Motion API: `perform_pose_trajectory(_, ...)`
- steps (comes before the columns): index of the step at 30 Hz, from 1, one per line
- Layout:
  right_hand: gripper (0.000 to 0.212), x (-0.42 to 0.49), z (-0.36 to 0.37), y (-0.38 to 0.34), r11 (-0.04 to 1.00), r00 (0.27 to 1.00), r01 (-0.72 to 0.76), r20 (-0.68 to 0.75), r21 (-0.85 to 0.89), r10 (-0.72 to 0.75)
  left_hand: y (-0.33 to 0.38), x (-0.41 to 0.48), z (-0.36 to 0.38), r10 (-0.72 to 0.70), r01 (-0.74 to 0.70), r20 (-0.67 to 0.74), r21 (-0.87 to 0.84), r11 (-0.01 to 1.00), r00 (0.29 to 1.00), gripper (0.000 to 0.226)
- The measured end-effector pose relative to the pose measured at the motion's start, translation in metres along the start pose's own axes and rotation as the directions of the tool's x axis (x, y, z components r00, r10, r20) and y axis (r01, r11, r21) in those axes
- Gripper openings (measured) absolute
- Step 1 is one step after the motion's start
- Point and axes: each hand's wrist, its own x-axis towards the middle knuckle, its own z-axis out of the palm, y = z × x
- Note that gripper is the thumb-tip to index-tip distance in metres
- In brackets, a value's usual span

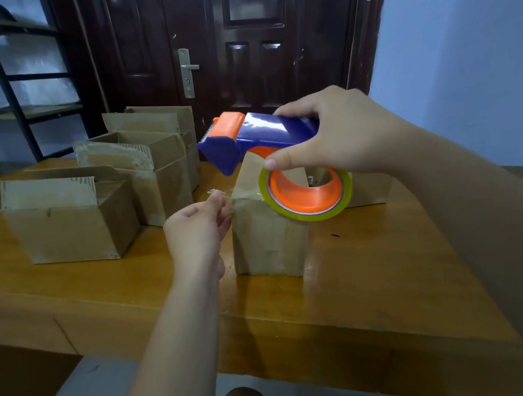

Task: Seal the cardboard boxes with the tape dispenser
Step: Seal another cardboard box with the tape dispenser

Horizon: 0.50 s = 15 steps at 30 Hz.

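the right hand (338, 134) is curling around the tape dispenser (259, 138) over the closed cardboard box (267, 230) near the table's (98, 285) front edge; the left hand (194, 230) is pinching the tape end (219, 194), best kept taut over the seam.

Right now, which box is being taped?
The closed box at centre, under the dispenser; the left hand pinches a tape end at its top edge. The boxes on the left stand open, flaps up.
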Motion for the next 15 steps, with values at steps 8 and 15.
perform_pose_trajectory(8,0.074,-0.004,0.001,0.007,0.995,1.0,-0.016,-0.023,0.101,0.019,0.006,0.005,0.002,-0.031,0.026,0.038,0.114,0.993,0.999,0.015)
perform_pose_trajectory(15,0.053,0.005,-0.002,0.006,0.981,0.999,-0.042,0.014,0.191,0.04,0.013,0.009,0.004,-0.013,0.001,0.064,0.183,0.983,0.998,0.017)
